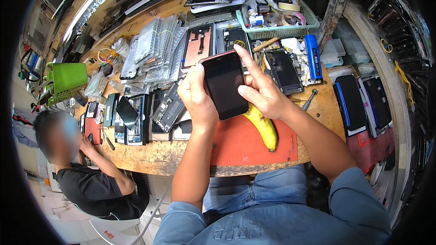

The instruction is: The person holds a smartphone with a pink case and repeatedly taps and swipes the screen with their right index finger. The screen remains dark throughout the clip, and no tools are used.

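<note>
A smartphone [225, 87] with a dark screen is held up over the workbench, tilted a little. My left hand [198, 94] grips its left edge, the thumb near the upper corner. On the other side my right hand [264, 87] has its index finger at the top corner and its thumb by the right edge. Below the phone lies a yellow banana [263, 129] on a red mat [240, 147]; its upper end is partly hidden by the phone and my right hand.
Opened phones [169, 111] and stacked bubble-wrap sleeves [152, 45] crowd the left. A green basket [277, 31] of small parts stands behind. At right are a screwdriver [310, 99] and a blue tool [313, 56]. A co-worker [93, 186] sits at the bench's left end.
</note>
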Demonstrator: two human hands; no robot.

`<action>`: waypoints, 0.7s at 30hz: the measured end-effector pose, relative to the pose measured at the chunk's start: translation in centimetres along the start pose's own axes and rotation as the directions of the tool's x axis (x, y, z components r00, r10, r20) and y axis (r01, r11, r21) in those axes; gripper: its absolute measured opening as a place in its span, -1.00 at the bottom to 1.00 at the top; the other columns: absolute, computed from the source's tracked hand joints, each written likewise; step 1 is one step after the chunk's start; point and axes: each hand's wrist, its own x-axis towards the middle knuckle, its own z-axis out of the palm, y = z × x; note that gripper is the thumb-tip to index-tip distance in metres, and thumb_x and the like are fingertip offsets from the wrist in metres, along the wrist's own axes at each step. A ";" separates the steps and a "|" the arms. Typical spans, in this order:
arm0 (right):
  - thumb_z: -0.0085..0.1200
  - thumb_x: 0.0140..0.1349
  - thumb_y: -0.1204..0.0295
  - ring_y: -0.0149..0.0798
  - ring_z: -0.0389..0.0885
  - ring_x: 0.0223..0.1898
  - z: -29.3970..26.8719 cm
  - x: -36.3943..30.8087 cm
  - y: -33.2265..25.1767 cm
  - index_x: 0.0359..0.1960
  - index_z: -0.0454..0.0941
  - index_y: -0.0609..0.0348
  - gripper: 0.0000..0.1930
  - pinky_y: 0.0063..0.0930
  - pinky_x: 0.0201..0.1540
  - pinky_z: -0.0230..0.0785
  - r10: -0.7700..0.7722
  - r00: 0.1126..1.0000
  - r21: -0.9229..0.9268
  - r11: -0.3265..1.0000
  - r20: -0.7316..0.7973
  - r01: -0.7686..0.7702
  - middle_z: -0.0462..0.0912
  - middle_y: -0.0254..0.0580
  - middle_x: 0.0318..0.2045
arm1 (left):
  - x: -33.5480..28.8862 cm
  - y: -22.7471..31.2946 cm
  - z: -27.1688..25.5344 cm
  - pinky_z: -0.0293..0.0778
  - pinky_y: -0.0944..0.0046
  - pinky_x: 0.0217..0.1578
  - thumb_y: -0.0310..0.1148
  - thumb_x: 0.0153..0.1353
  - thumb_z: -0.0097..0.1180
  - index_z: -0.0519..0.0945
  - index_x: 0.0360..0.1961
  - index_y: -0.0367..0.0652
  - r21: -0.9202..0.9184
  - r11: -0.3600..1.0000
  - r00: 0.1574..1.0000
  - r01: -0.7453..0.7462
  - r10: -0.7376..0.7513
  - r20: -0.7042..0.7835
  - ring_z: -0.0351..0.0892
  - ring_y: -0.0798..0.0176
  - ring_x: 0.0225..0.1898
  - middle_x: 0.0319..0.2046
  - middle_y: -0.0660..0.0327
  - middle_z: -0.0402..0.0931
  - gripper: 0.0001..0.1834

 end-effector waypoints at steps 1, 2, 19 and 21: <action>-0.03 0.27 0.71 -0.50 0.46 -0.40 0.0 0.0 -0.3 0.72 -0.25 -0.07 0.02 -0.52 -0.24 0.40 0.020 1.000 -0.017 1.000 0.007 -0.020 0.57 -0.32 -0.38 | 0.1 -0.1 -0.2 0.41 0.41 -0.23 -0.34 0.57 -0.04 0.66 -0.28 -0.33 0.017 1.000 1.000 -0.008 0.008 0.000 0.46 0.50 -0.31 -0.34 0.32 0.60 -0.66; -0.02 0.27 0.70 -0.50 0.45 -0.41 0.1 0.0 -0.8 0.72 -0.25 -0.07 0.02 -0.52 -0.26 0.39 0.040 0.999 -0.034 0.999 0.013 -0.039 0.55 -0.33 -0.39 | 0.1 -0.1 -0.4 0.41 0.41 -0.23 -0.34 0.57 -0.04 0.66 -0.28 -0.33 0.033 0.999 1.000 -0.016 0.016 0.001 0.46 0.50 -0.32 -0.34 0.32 0.60 -0.66; -0.02 0.07 0.69 -0.45 0.61 -0.37 0.2 -0.2 -1.8 0.72 -0.25 -0.11 0.13 -0.50 -0.28 0.52 0.074 0.997 -0.070 0.995 0.014 -0.072 0.68 -0.27 -0.29 | 0.0 0.0 -0.2 0.40 0.42 -0.25 -0.34 0.57 -0.04 0.66 -0.30 -0.34 0.027 1.000 1.000 0.013 -0.013 -0.009 0.46 0.50 -0.32 -0.33 0.31 0.60 -0.65; -0.01 0.07 0.69 -0.45 0.61 -0.39 0.2 0.0 -1.7 0.72 -0.25 -0.12 0.13 -0.51 -0.29 0.51 0.051 0.999 -0.078 0.996 0.011 -0.050 0.66 -0.28 -0.32 | -0.2 0.3 0.1 0.38 0.43 -0.26 -0.34 0.57 -0.03 0.66 -0.30 -0.34 0.018 1.000 1.000 0.017 -0.017 -0.004 0.44 0.51 -0.33 -0.33 0.32 0.59 -0.65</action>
